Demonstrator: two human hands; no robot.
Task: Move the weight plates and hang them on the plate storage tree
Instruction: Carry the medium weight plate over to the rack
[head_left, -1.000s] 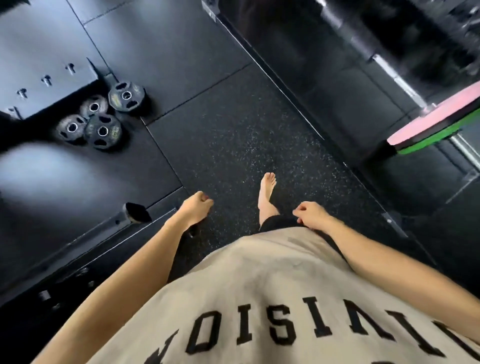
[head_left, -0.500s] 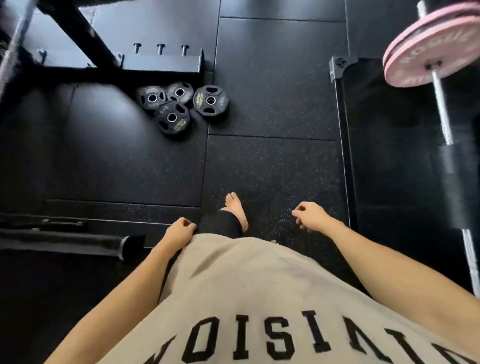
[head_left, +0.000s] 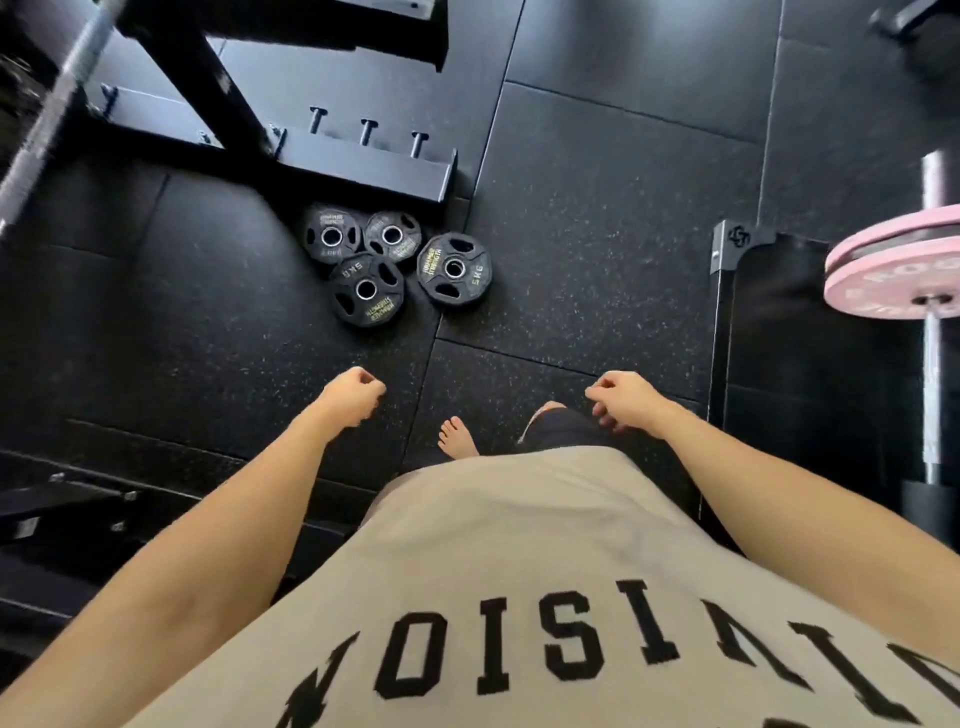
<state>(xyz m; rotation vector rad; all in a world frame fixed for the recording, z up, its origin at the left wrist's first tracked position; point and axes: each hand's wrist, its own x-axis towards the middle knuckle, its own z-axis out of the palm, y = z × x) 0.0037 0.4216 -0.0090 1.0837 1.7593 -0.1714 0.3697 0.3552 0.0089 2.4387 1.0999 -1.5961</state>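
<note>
four small black weight plates lie flat on the rubber floor, bunched together at the foot of a black steel rack base. from my left hand they sit at about twelve to one o'clock; from my right hand they're off at roughly ten or eleven o'clock. so the left is the nearer one, i'd judge, and the closest plate to it is the front-left 5kg plate, with the front-right 5kg plate just beside it. the two behind touch or overlap the front ones; i can't tell which exactly.

each plate lies face up with its centre hole pointing at the ceiling, so there's no long axis to line up with, only the grip slots around the hub.

both my arms hang out in front of my shirt, forearms angled forward and down. my left fingers are curled into a loose fist and hold nothing. my right fingers are curled loosely too, thumb near the forefinger, also holding nothing. neither hand touches a plate; both are well apart from the pile.

my bare foot points toward the plates. a pink bumper plate on a barbell sits at three o'clock. i can't pick out the storage tree for certain.
</note>
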